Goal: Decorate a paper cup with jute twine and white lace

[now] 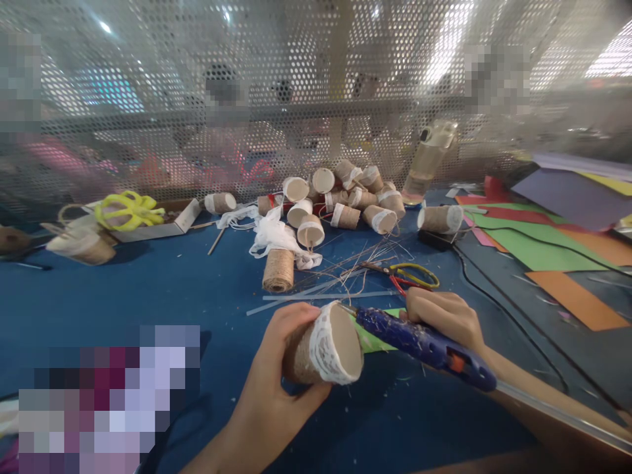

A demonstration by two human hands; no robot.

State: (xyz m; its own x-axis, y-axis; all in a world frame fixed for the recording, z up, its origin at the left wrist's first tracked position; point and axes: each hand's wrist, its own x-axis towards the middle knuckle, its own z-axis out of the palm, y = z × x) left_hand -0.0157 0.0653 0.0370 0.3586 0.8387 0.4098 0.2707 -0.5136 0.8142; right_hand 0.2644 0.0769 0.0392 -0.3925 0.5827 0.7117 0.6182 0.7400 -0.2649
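Observation:
My left hand (271,368) is wrapped around a twine-covered paper cup (299,357), tilted with its opening toward the right. White lace (320,349) circles the cup's rim. Gripped in my right hand (447,319) is a blue glue gun (419,339), its nozzle at the upper edge of the lace; whether it touches is unclear. A clear glue stick (557,415) sticks out of the gun's back end. Green paper (378,332) lies beneath the gun. Beyond the cup stand a twine spool (278,271) and a heap of white lace ribbon (274,236).
Several wrapped cups (345,216) are piled at the back. Scissors (415,275) lie among loose twine and glue sticks (316,288). A bottle (428,161) stands by the perforated metal screen (306,79). A black cable (503,313) crosses the right side near coloured paper (543,243).

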